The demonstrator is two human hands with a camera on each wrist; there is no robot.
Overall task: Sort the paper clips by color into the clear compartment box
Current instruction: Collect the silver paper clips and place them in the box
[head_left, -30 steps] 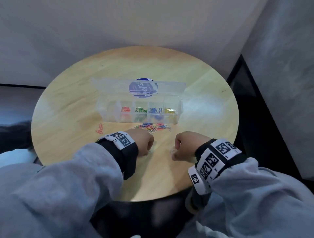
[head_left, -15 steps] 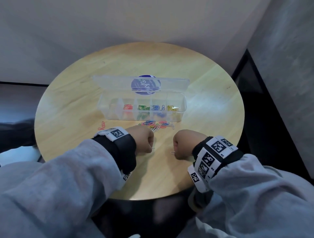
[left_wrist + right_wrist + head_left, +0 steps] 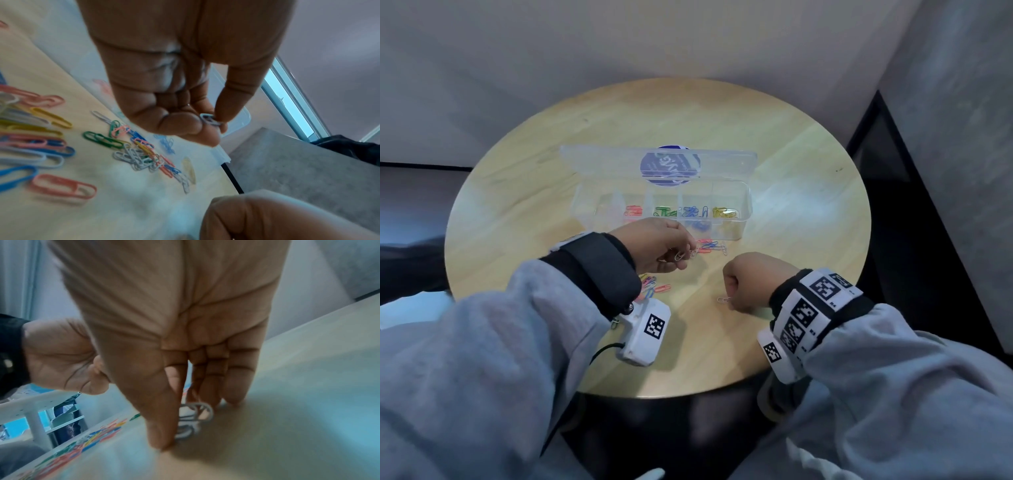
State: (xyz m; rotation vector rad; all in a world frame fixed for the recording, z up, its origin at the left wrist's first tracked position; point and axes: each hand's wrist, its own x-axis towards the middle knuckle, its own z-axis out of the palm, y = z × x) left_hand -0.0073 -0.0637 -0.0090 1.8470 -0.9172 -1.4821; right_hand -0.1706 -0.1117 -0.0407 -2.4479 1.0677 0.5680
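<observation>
Two hands, left hand (image 3: pixel 661 245) pinching white clip (image 3: pixel 680 255), right hand (image 3: pixel 751 282) pinching another (image 3: pixel 723 300)

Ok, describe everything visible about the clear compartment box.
The clear plastic compartment box is a long, shallow rectangular tray split by thin dividers into a row of cells. Its hinged transparent lid stands open behind it, bearing a round blue label. It sits past the middle of the round wooden table. Four cells hold red, green, blue and yellow clips in turn, left to right; the leftmost cells look empty. Loose clips lie just in front. Neither hand appears to touch it.
</observation>
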